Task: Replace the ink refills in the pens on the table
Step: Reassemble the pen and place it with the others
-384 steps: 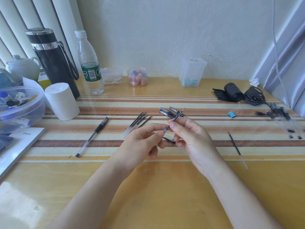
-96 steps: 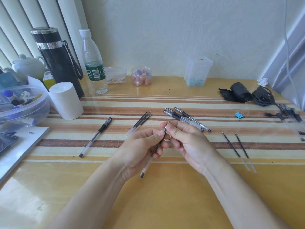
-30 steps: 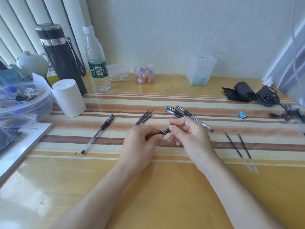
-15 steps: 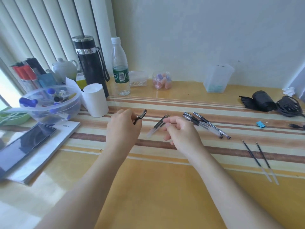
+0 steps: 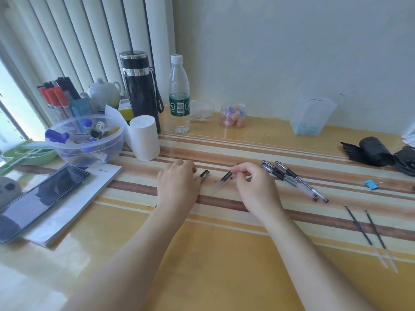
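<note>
Item: my left grip (image 5: 179,185), clamped on capped pen (image 5: 204,173); my right grip (image 5: 256,187), pinching fresh refill (image 5: 225,177). Risk: shallow pinch, thin refill slips, rolls across desk (image 5: 224,265).

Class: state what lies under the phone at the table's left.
The phone lies on a white booklet printed "Office", which rests on the table. The booklet's part beneath the phone is hidden.

The room is bright. I see daylight coming in from the window (image 5: 10,113) on the left, washed out white. The table (image 5: 224,265) shines with glare at the bottom left. Small soft shadows sit under the left hand (image 5: 177,187) and right hand (image 5: 258,189). Everything looks a bit smeary, and the blinds (image 5: 89,41) bend near the edge.
</note>
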